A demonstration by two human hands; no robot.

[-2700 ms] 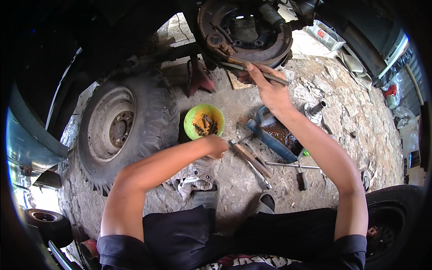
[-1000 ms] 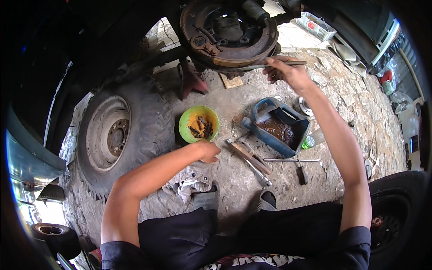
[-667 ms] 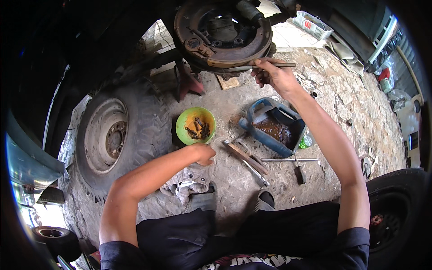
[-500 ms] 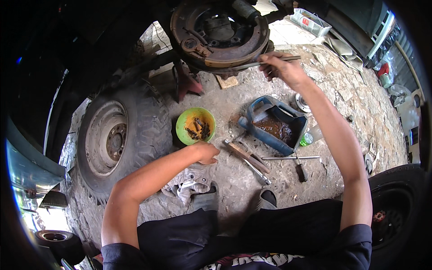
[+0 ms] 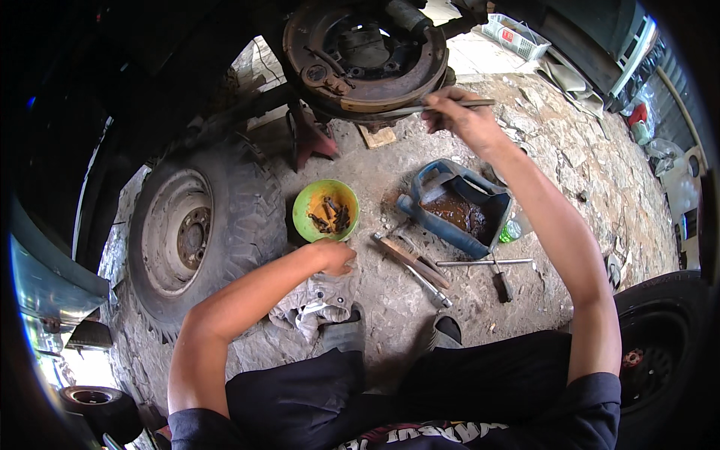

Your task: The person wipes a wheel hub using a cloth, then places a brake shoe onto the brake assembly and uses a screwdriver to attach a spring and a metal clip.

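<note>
My right hand (image 5: 459, 120) is closed around a long thin metal rod (image 5: 480, 102), raised at the lower right of a rusty drum brake assembly (image 5: 367, 64). The rod's left part runs along the lower edge of the curved brake shoe (image 5: 390, 100); whether it touches is hard to tell. Just below a green bowl (image 5: 304, 214) hangs my left hand (image 5: 335, 256), its fingers curled in with nothing seen in them. Dark bolts (image 5: 330, 216) lie in the bowl. Beneath the left hand is a crumpled grey rag (image 5: 315, 296).
A cut blue jerrycan (image 5: 450, 238) holds dark brown liquid. Near it lie a wooden-handled brush (image 5: 412, 259), a T-shaped wrench (image 5: 517, 262) and a green-capped bottle (image 5: 517, 227). A large wheel (image 5: 240, 202) leans at left, beside a red jack stand (image 5: 311, 139). Another tyre (image 5: 660, 300) stands at right.
My right hand has shifted slightly left with the rod. My left hand has drawn a little to the left, still curled.
</note>
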